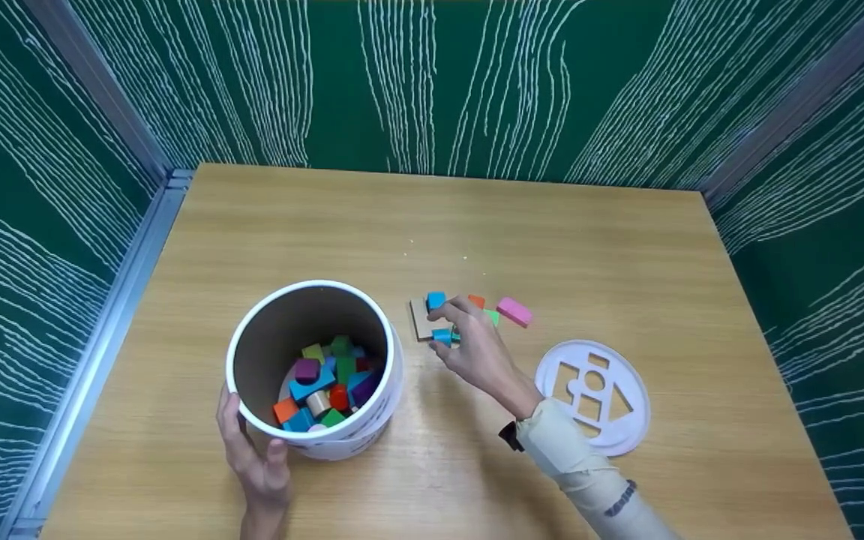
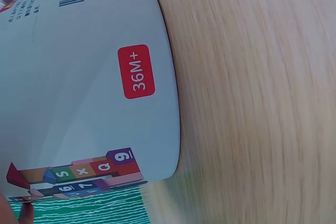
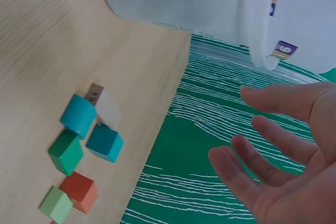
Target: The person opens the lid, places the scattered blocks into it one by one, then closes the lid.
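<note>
A white bucket [image 1: 393,379] stands left of centre, its mouth toward the head camera, with several coloured blocks [image 1: 312,386] inside. My left hand [image 1: 256,461] rests against its lower left side, thumb apart from the fingers. My right hand [image 1: 477,349] hovers over a small group of blocks, fingers loosely curved with nothing between them in the right wrist view. Beneath it lie a pale wooden block [image 3: 108,109], a teal rounded block [image 3: 79,115], a blue block [image 3: 104,142], a green block [image 3: 65,151], an orange block [image 3: 80,192] and a light green block [image 3: 55,204].
A pink block [image 1: 514,312] lies just right of the group. Farther right is a round pale lid [image 1: 636,424] with shaped cutouts, partly behind the right forearm. Green sheets with white lines [image 1: 477,90] enclose the wooden table [image 1: 589,247] at the back and sides.
</note>
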Demonstrator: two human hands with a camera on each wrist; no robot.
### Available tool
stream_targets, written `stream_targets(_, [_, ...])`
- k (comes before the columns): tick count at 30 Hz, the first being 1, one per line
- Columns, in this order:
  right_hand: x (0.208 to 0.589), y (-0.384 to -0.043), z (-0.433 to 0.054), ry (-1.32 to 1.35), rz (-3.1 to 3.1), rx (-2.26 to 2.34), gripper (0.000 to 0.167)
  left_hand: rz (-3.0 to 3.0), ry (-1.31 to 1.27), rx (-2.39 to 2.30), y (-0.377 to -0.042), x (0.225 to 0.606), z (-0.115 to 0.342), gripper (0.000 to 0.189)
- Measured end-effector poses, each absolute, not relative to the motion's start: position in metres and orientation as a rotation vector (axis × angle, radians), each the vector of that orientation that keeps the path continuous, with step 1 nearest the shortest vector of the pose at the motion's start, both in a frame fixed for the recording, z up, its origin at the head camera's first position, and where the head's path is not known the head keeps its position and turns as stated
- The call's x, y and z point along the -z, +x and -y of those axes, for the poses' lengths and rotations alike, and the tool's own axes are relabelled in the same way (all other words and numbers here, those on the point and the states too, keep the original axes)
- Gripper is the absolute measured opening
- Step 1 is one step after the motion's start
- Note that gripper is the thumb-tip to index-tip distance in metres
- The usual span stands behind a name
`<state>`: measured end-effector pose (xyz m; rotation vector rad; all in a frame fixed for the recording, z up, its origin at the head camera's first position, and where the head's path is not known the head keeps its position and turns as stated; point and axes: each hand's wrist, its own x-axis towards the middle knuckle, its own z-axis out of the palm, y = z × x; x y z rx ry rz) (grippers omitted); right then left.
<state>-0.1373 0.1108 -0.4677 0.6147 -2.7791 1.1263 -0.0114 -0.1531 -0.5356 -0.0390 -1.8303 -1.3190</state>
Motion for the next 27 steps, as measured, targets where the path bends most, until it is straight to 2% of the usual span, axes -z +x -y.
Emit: stream_targets(27, [0.522,-0.164,-0.107,0.436,3.006,-1.103,0.030,1.846,-0.073,1.308,-0.013,0.538,0.156,0.066])
